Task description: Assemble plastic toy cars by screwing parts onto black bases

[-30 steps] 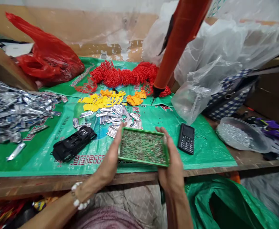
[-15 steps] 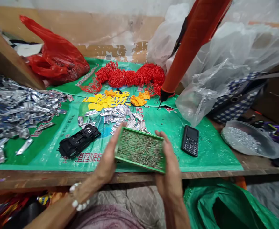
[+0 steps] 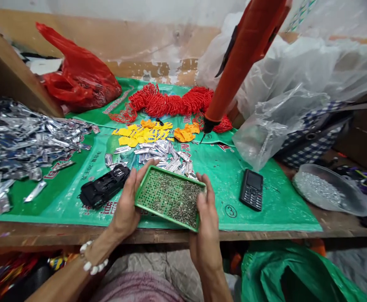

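Both of my hands hold a small green tray (image 3: 146,176) above the near edge of the table. My left hand (image 3: 127,205) grips its left side and my right hand (image 3: 207,214) grips its right side. The tray is tilted down to the right, and the many small metal pins (image 3: 179,202) in it have gathered toward the right end, leaving dotted holes bare on the left. A black plastic part (image 3: 103,191) lies just left of my left hand. A black keypad phone (image 3: 251,189) lies to the right.
A green woven sheet (image 3: 265,209) covers the wooden table. Silver foil pieces (image 3: 20,140) are heaped at the left, yellow tags (image 3: 142,132) and red netting (image 3: 167,102) behind. An orange tool (image 3: 233,63) hangs at the centre. A bowl of small silver bits (image 3: 321,187) sits right.
The tray has shifted left and tilted down to the right, and the pins have slid from an even spread to the right end. The view has drifted slightly.
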`<state>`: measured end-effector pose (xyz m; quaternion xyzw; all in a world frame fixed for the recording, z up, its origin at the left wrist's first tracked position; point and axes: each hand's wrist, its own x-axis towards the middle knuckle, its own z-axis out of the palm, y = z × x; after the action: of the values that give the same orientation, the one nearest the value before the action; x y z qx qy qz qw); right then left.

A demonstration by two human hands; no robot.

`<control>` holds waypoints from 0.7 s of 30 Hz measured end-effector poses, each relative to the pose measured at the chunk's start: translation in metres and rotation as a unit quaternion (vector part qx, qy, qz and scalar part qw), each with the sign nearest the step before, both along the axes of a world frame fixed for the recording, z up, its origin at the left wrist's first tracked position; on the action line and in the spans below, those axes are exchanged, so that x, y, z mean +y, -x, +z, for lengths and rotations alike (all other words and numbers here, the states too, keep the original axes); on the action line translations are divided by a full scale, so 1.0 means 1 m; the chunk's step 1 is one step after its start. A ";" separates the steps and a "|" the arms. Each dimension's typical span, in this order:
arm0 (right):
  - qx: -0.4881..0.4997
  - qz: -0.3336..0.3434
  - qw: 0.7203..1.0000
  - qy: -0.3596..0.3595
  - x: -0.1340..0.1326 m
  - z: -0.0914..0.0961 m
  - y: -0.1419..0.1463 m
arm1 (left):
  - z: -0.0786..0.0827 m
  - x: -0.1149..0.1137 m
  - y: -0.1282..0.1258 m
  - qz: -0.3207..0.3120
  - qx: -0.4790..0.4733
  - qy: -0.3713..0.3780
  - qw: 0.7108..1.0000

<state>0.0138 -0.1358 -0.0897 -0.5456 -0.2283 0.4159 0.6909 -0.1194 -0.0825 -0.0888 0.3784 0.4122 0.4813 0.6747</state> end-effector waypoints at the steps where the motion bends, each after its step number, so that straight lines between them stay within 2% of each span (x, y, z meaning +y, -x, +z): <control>1: 0.003 -0.004 1.000 0.007 -0.001 -0.001 0.000 | -0.001 -0.001 0.000 -0.006 0.007 -0.016 1.000; 4: 0.029 -0.049 0.998 0.008 -0.004 -0.001 -0.004 | -0.004 -0.006 -0.002 -0.054 0.029 -0.043 0.997; 9: -0.020 -0.008 1.000 0.007 -0.005 -0.004 0.001 | 0.003 -0.002 0.004 -0.024 0.025 -0.012 0.999; 13: 0.015 -0.042 0.999 -0.013 0.004 -0.004 -0.002 | 0.009 0.008 -0.003 -0.036 0.026 -0.039 0.998; 15: 0.025 -0.054 0.998 -0.019 0.007 -0.002 -0.004 | 0.012 0.010 -0.008 -0.028 0.016 -0.027 0.999; 18: 0.052 -0.037 0.998 0.025 0.005 0.001 -0.004 | 0.015 0.008 -0.009 -0.019 0.029 -0.011 0.999; 21: 0.048 -0.044 0.998 0.004 0.003 0.003 -0.003 | 0.016 0.003 -0.007 -0.003 0.029 0.004 1.000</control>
<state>0.0163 -0.1324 -0.0864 -0.5373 -0.1693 0.4115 0.7164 -0.1120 -0.0798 -0.0728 0.3910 0.4327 0.4664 0.6651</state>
